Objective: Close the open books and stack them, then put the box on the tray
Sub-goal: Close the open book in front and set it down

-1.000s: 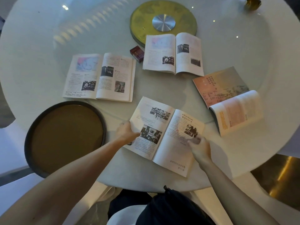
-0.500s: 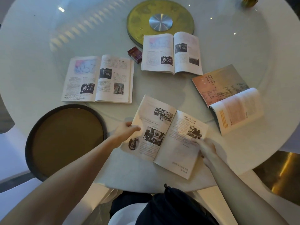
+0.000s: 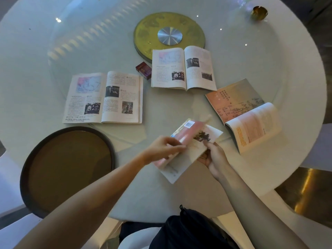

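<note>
Pink-covered and half folded, the nearest book (image 3: 186,141) is lifted off the white table (image 3: 269,168) between both hands. The left hand (image 3: 161,148) has its fingers (image 3: 175,145) curled over the pink cover, pinching it; the right hand (image 3: 214,157) cups the pages from below, thumb on top. Left of them a dark round tray (image 3: 25,169) overhangs the table's near edge. Beyond lie three more books: one open flat on the left (image 3: 106,97), one with its cover folded back on the right (image 3: 251,115), and one open farther back (image 3: 183,69). The small dark red box (image 3: 143,70) sits just beside that far book's left page, near a gold disc (image 3: 143,35).
</note>
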The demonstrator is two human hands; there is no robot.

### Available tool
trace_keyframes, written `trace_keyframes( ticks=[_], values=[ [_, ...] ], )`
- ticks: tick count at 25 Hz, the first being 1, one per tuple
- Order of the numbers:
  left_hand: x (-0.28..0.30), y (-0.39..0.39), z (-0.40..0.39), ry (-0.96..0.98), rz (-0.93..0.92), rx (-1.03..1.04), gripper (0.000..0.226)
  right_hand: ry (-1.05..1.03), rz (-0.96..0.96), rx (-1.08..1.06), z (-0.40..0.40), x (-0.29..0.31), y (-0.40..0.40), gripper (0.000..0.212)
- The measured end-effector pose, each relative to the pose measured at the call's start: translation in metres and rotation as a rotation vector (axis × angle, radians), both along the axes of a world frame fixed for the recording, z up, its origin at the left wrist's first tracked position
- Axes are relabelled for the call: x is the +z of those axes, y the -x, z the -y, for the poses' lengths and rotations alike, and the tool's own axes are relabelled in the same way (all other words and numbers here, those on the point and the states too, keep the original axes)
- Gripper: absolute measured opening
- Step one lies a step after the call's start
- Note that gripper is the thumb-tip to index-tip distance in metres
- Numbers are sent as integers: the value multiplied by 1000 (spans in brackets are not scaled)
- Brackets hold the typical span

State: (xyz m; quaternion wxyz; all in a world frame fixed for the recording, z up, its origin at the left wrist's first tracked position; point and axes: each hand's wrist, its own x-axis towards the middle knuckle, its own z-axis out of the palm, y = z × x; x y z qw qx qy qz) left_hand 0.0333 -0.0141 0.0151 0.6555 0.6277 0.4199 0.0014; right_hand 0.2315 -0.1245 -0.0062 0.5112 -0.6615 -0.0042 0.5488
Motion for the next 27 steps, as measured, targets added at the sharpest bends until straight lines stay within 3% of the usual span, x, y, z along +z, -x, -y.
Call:
trace_keyframes(
  ticks=[3,6,9,11,12,14,15,17,20,22,24,25,27],
  values=[
    [-9,-7,20,-173,-115,-215,45,-26,-83,-3,-9,4,8,46],
    [-23,1,38,-406,-272,-410,72,-19,-144,-54,-7,-3,15,51],
    [-32,9,46,-502,-281,-389,59,-6,-186,-61,-5,-5,22,46],
    [-28,14,36,-547,-270,-325,47,79,79,61,-4,-3,27,36],
    [-25,16,28,-603,-267,-325,40,137,368,152,-2,-2,26,31],
    [-14,21,8,-721,-250,-385,27,154,1021,411,4,6,24,58],
    [-5,23,-2,-760,-238,-411,23,83,1221,630,4,8,23,74],
    [12,26,-23,-813,-213,-446,18,33,1318,1008,-2,13,25,79],
    [38,29,-48,-869,-202,-467,18,24,1407,1021,-19,21,32,44],
    [47,35,-62,-861,-132,-303,26,-25,1448,934,-30,33,38,28],
    [48,47,-77,-773,-3,5,58,-29,1443,873,-40,44,41,23],
    [46,54,-84,-723,28,169,74,-15,1390,836,-43,49,41,19],
    [35,68,-89,-525,-5,420,83,-24,1120,733,-49,58,40,10]
  ],
)
